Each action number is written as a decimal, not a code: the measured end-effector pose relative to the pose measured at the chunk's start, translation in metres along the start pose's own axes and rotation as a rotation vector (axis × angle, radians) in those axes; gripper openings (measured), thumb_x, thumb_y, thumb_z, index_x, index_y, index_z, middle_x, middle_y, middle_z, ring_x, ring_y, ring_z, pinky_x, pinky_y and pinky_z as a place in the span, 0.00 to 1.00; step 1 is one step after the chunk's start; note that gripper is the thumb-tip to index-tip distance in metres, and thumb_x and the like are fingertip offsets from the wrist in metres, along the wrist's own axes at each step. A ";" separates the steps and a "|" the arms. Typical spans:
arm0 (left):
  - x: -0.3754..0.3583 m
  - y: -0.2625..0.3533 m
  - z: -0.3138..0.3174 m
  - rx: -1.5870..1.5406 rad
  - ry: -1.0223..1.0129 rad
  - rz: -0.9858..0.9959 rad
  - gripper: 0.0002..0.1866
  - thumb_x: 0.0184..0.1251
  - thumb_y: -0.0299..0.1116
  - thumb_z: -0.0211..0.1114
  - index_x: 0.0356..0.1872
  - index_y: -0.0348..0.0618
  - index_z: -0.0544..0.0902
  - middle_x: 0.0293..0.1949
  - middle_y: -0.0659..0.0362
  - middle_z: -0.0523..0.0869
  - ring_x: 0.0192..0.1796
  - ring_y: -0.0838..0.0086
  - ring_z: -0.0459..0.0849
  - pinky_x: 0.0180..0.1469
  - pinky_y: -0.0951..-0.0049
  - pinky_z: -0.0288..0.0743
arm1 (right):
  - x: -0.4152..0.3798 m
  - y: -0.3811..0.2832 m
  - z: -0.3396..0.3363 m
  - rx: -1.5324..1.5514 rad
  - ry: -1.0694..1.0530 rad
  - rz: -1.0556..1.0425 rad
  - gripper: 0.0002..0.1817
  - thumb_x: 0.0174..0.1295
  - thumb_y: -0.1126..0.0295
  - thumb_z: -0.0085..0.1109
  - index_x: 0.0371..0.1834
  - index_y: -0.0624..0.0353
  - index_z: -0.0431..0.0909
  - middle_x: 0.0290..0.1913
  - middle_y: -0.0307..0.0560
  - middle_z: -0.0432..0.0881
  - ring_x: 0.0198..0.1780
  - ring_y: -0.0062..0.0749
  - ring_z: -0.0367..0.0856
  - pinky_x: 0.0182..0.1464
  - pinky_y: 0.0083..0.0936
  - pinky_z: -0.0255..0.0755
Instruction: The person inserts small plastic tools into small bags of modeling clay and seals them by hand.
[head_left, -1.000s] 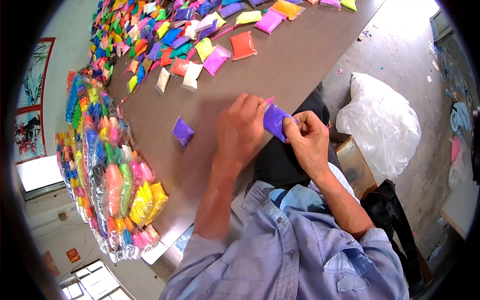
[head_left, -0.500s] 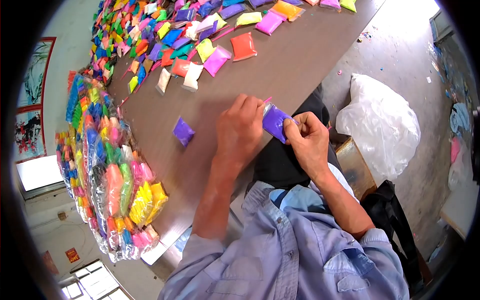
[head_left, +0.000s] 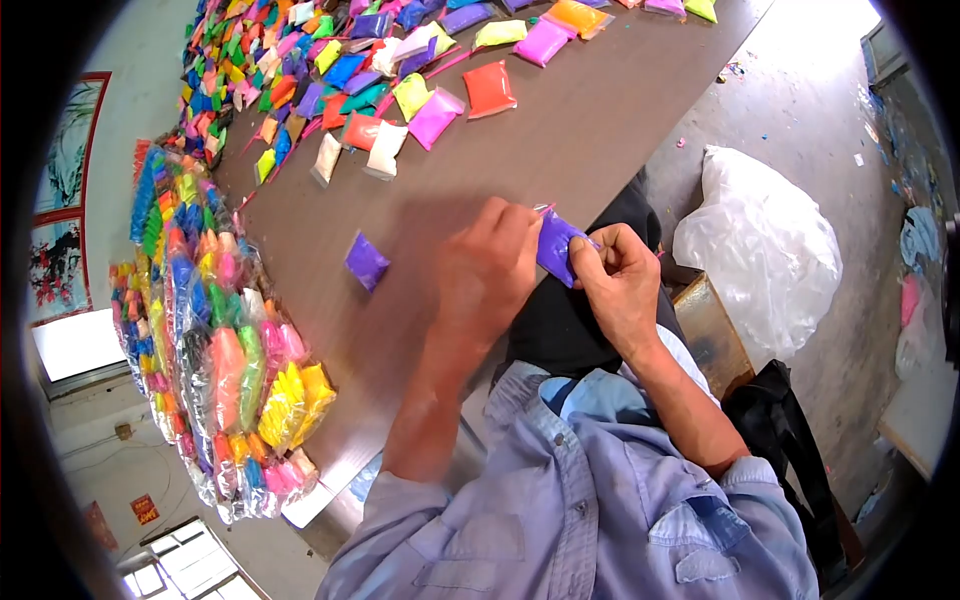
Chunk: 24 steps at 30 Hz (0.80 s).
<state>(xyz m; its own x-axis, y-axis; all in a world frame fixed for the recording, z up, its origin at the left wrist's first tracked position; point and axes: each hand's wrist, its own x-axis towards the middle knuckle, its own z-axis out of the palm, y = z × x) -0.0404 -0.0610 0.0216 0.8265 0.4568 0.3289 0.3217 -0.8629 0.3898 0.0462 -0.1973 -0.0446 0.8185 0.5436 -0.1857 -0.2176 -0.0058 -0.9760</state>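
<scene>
A purple packet [head_left: 556, 246] is held up in front of me, over the table's edge and above my dark trousers. My right hand [head_left: 615, 275] pinches its right side between thumb and fingers. At its upper left corner is my left hand [head_left: 495, 255], fingers closed, a bit of pink showing at the packet's top beside them; what these fingers grip is hidden. Another purple packet [head_left: 367, 262] lies on the brown table [head_left: 420, 185], to the left of my left hand.
Many coloured packets [head_left: 435, 118] spread over the far table. Bundles of bagged coloured packets [head_left: 230, 360] stand along the left. To the right are a white plastic bag [head_left: 760, 255] on the floor, a box [head_left: 712, 330] and a black bag [head_left: 785, 420].
My left hand has shifted slightly right and turned, now covering more of the packet's upper left corner. The held packet has moved slightly to the right. My right hand is nearly still.
</scene>
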 end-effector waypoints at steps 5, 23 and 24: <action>0.004 -0.009 0.008 0.052 -0.020 -0.021 0.05 0.74 0.29 0.72 0.40 0.46 0.83 0.37 0.57 0.84 0.35 0.53 0.89 0.33 0.55 0.80 | -0.001 0.002 0.000 0.025 0.001 0.009 0.12 0.71 0.71 0.72 0.34 0.65 0.80 0.22 0.34 0.82 0.25 0.10 0.75 0.28 0.16 0.68; 0.007 -0.003 -0.003 -0.136 -0.040 -0.159 0.03 0.75 0.29 0.70 0.40 0.42 0.85 0.39 0.53 0.88 0.39 0.48 0.89 0.39 0.51 0.80 | -0.001 0.003 -0.001 0.045 0.000 0.001 0.11 0.72 0.71 0.72 0.34 0.64 0.80 0.23 0.32 0.80 0.26 0.09 0.75 0.29 0.15 0.67; 0.003 0.002 -0.004 -0.137 -0.043 -0.161 0.03 0.75 0.29 0.70 0.40 0.42 0.85 0.39 0.53 0.88 0.39 0.48 0.89 0.39 0.51 0.80 | -0.001 0.004 -0.001 0.056 0.002 -0.009 0.11 0.73 0.71 0.71 0.35 0.64 0.80 0.23 0.32 0.80 0.26 0.10 0.75 0.28 0.15 0.67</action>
<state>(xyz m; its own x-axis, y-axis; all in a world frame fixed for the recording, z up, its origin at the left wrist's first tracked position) -0.0394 -0.0605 0.0270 0.7894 0.5741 0.2175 0.3877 -0.7408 0.5486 0.0449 -0.1982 -0.0485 0.8217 0.5415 -0.1775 -0.2397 0.0458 -0.9698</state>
